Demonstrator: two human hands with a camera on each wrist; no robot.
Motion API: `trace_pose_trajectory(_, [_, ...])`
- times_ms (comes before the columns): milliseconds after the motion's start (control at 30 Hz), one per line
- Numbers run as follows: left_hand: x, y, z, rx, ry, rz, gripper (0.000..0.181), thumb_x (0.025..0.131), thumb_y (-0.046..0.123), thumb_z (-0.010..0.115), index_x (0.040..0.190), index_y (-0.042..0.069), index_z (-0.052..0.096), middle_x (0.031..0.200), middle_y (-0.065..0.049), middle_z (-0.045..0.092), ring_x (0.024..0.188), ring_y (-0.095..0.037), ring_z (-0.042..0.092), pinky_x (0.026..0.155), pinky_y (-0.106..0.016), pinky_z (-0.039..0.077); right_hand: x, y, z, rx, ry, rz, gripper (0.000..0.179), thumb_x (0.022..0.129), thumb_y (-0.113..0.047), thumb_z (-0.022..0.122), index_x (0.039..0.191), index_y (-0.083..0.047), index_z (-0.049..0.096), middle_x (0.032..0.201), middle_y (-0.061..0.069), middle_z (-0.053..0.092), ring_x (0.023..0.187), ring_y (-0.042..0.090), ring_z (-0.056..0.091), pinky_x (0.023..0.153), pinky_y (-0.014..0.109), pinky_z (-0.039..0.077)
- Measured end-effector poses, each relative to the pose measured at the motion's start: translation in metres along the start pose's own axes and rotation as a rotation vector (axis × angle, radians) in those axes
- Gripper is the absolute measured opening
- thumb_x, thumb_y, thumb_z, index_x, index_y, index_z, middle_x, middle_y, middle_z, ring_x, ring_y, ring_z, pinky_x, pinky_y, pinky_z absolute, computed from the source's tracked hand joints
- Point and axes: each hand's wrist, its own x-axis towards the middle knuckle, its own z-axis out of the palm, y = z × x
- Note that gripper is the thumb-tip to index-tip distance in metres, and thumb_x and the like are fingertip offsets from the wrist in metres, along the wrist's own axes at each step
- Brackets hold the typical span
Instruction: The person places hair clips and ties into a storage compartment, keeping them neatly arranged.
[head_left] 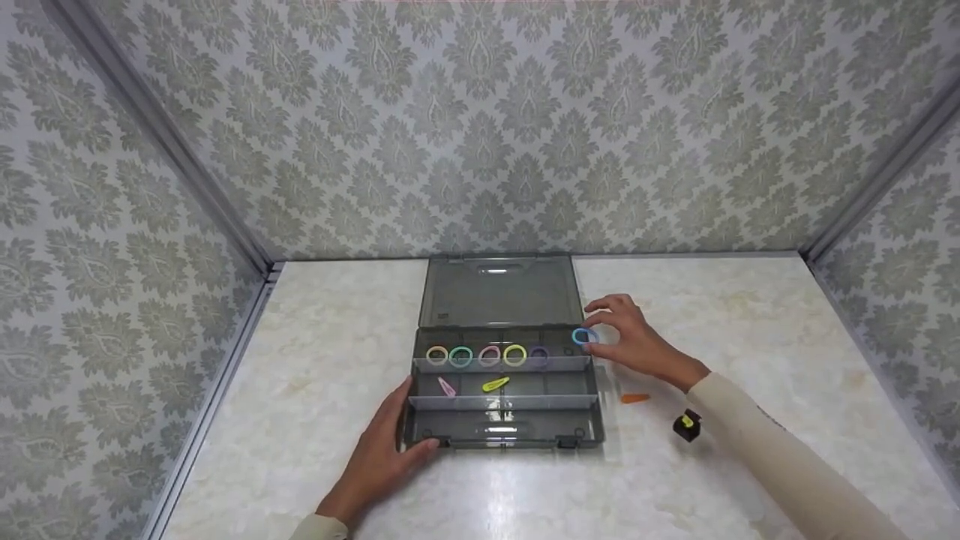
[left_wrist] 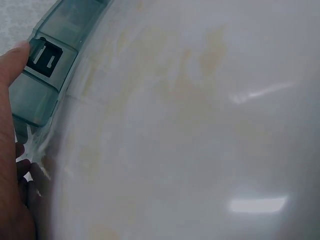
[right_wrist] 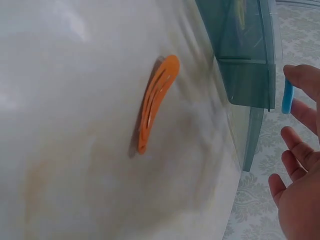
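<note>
A blue hair tie (head_left: 584,336) is pinched between the thumb and finger of my right hand (head_left: 634,341), over the right end of the back compartment. My left hand (head_left: 382,450) holds the front left corner of the grey see-through organizer box (head_left: 502,442), thumb at the front wall by a latch. In the back row stand several hair ties, among them an orange one (head_left: 437,355), a green one (head_left: 461,357) and a yellow one (head_left: 515,355). A pink hair clip (head_left: 447,387) and a yellow hair clip (head_left: 495,385) lie in the middle row.
The box's lid (head_left: 499,292) lies folded back toward the patterned wall (head_left: 487,150). Right of the box, an orange hair clip (right_wrist: 159,102) lies on the marbled table (head_left: 300,337). Nearer the right sleeve is a small black object with a yellow part (head_left: 686,425).
</note>
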Motion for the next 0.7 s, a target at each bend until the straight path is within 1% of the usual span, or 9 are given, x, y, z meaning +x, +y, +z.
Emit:
trace_pose_trajectory(133, [0.0,-0.001,0.001,0.004,-0.005,-0.008,0.112,0.092,0.065,0.082,0.178,0.028,0.021,0.179,-0.007,0.034,0.164,-0.033,0.034,0.133,-0.057,0.029,0.008,-0.002,0.006,-0.015,-0.033,0.002,0.023,0.097,-0.015,0.087,0.118,-0.01,0.08,0.15,0.022,0.056,0.144,0.042,0.04,0.115,0.071,0.037])
trace_pose_trajectory(400, [0.0,0.001,0.001,0.001,0.001,-0.016,0.113,0.092,0.065,0.082,0.178,0.027,0.021,0.179,-0.006,0.033,0.164,-0.032,0.034,0.134,-0.056,0.028,0.02,-0.001,0.013,-0.041,-0.079,-0.045,0.026,0.097,-0.021,0.088,0.119,-0.009,0.08,0.145,0.021,0.059,0.14,0.043,0.043,0.114,0.071,0.036])
trace_pose_trajectory(500, [-0.001,0.002,0.0,-0.01,0.003,-0.017,0.113,0.092,0.065,0.082,0.178,0.026,0.021,0.179,-0.005,0.032,0.164,-0.033,0.034,0.134,-0.058,0.028,0.023,-0.001,0.014,-0.037,-0.096,-0.052,0.026,0.098,-0.02,0.087,0.118,-0.007,0.08,0.145,0.023,0.059,0.139,0.045,0.043,0.114,0.072,0.035])
trace_pose_trajectory(600, [-0.001,0.003,0.0,-0.022,0.003,-0.017,0.113,0.092,0.063,0.083,0.178,0.025,0.022,0.179,-0.005,0.032,0.164,-0.032,0.033,0.134,-0.058,0.027,0.026,-0.002,0.014,-0.055,-0.13,-0.053,0.024,0.098,-0.019,0.087,0.118,-0.006,0.081,0.147,0.024,0.058,0.14,0.045,0.042,0.114,0.072,0.033])
trace_pose_trajectory(700, [-0.001,0.003,-0.001,-0.026,-0.001,-0.02,0.113,0.091,0.063,0.083,0.178,0.025,0.022,0.179,-0.005,0.032,0.165,-0.032,0.033,0.134,-0.057,0.027,0.029,-0.003,0.013,-0.095,-0.174,-0.058,0.023,0.099,-0.019,0.086,0.118,-0.007,0.083,0.148,0.024,0.057,0.141,0.046,0.041,0.114,0.073,0.032])
